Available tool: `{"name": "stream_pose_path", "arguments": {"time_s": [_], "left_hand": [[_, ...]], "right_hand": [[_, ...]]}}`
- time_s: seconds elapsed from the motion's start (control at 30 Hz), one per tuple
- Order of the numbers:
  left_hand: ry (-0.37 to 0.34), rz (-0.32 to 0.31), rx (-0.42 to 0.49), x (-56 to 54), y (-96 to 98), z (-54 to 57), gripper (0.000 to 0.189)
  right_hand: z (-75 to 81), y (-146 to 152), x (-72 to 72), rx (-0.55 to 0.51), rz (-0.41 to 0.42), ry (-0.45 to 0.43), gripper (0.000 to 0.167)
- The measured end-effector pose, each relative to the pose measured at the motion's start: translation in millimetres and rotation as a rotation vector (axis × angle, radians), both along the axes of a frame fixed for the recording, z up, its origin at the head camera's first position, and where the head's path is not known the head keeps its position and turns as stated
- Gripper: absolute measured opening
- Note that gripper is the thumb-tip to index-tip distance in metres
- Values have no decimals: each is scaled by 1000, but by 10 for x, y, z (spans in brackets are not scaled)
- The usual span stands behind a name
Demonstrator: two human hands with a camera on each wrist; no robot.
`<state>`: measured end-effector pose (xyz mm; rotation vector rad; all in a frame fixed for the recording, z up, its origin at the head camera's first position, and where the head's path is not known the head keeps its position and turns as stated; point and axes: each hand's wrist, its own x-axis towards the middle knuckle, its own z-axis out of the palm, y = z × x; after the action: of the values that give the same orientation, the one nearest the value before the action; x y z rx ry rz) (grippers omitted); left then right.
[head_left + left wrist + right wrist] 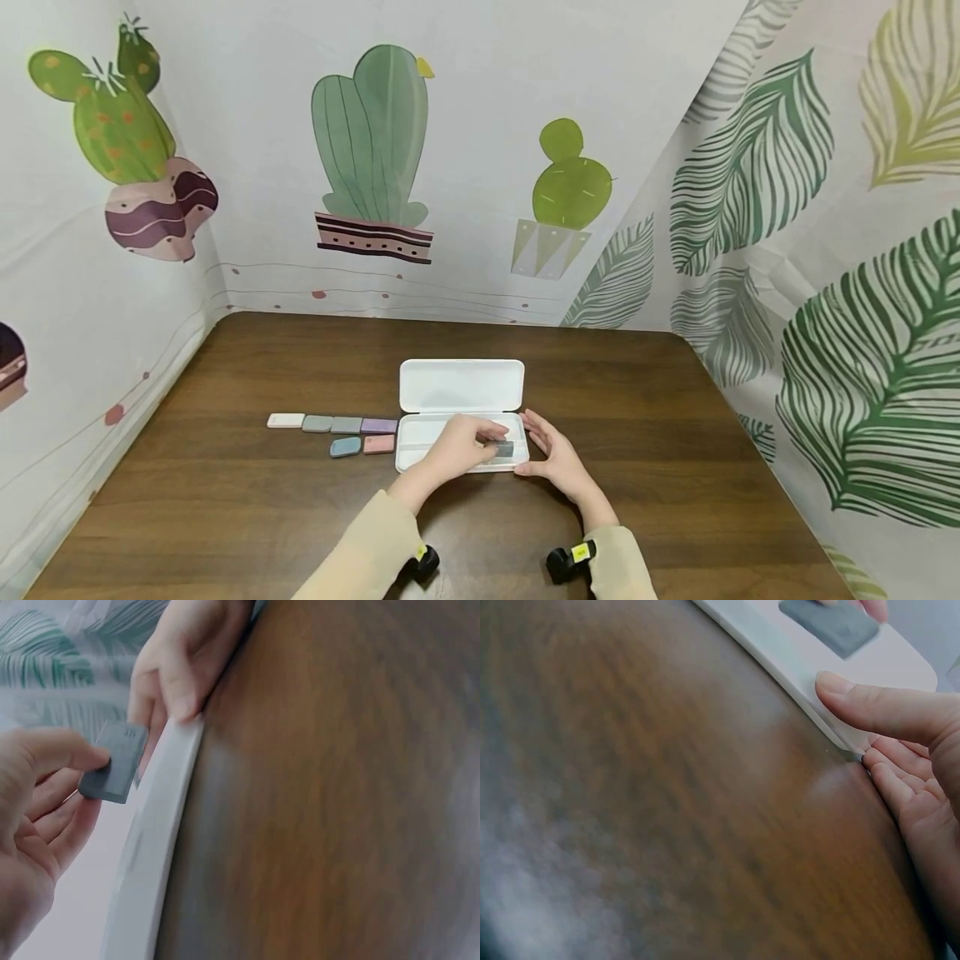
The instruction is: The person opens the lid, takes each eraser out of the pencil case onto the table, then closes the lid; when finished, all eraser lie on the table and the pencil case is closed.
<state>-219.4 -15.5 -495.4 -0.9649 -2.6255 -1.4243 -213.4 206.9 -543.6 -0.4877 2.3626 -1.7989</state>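
Note:
A white pencil case [415, 429] lies on the table with its lid [461, 385] folded back. My left hand [459, 446] pinches a dark grey eraser [505, 449] between thumb and fingers, over the right part of the case. Small markings show on one end of the eraser [116, 761] in the left wrist view. At the case's right end, my right hand [557, 460] grips it, with the thumb at the front corner and the fingers along the far side. In the right wrist view the thumb [870, 705] lies over the rim.
Left of the case, a row holds a white eraser [286, 421], two greyish ones [317, 424] and a purple one [379, 426]. In front of them lie a blue eraser [346, 447] and a pink one [378, 444]. A patterned cloth wall [480, 167] borders the wooden table [225, 517].

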Motion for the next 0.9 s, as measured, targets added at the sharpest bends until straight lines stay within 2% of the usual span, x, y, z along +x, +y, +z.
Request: {"name": "stream_pose_path", "arguments": {"time_s": [0.13, 0.43, 0.57, 0.7, 0.8, 0.9], "left_hand": [[-19, -9, 23, -46, -185, 13, 30], [-81, -26, -8, -131, -700, 22, 30], [-89, 12, -15, -149, -978, 12, 28], [-169, 72, 11, -154, -1256, 13, 29], [-197, 113, 20, -161, -1462, 12, 29], [-170, 138, -4, -177, -1651, 8, 28]], "right_hand": [[11, -7, 8, 1, -14, 0, 94], [25, -11, 10, -10, -15, -25, 96], [30, -14, 8, -2, -24, -55, 97], [29, -16, 7, 6, -24, -53, 98], [32, -15, 8, 12, -19, -32, 97], [31, -7, 9, 6, -18, -13, 96]]}}
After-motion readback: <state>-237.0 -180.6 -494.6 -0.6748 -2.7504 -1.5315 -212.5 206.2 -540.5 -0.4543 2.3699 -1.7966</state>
